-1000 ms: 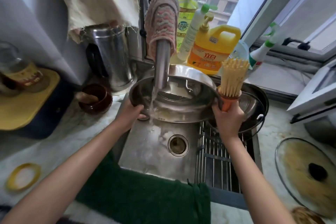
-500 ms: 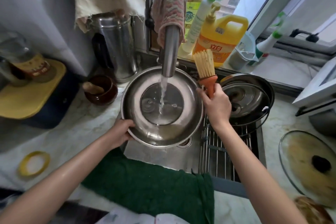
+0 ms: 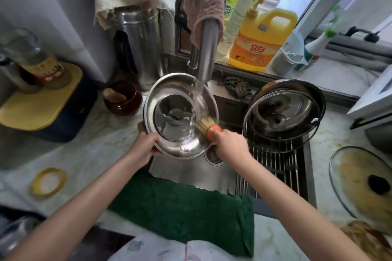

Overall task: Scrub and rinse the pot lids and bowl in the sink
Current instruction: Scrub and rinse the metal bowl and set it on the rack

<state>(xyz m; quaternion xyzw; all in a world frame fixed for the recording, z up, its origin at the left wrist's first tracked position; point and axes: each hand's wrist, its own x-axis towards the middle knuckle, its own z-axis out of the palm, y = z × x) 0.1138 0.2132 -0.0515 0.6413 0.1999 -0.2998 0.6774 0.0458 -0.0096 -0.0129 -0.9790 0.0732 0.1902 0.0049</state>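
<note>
The green towel (image 3: 182, 203) lies draped over the front edge of the sink (image 3: 191, 174), just under my forearms. My left hand (image 3: 146, 144) grips the near-left rim of the steel bowl (image 3: 167, 91), fingers curled under it and thumb on the edge, holding it tilted toward me above the sink basin. My right hand (image 3: 230, 144) is wrapped around the orange handle of the scrub brush (image 3: 209, 126), whose pale bristles press against the bowl's inner right wall. Water pools in the bowl's low near side.

To my right, a stained glass pot lid (image 3: 360, 180) with a dark knob lies flat on the marble counter. A wire rack (image 3: 275, 165) spans the right part of the sink; on it sits a dark pot (image 3: 318, 99) with a steel-rimmed glass lid (image 3: 297, 110) leaning against it.

Beyond the bowl, the faucet (image 3: 206, 48) runs a stream onto the bowl's inside, beside the brush. A pink knitted cloth (image 3: 205, 0) hangs over the faucet's top. A yellow detergent jug (image 3: 258, 42) stands on the sill behind.
</note>
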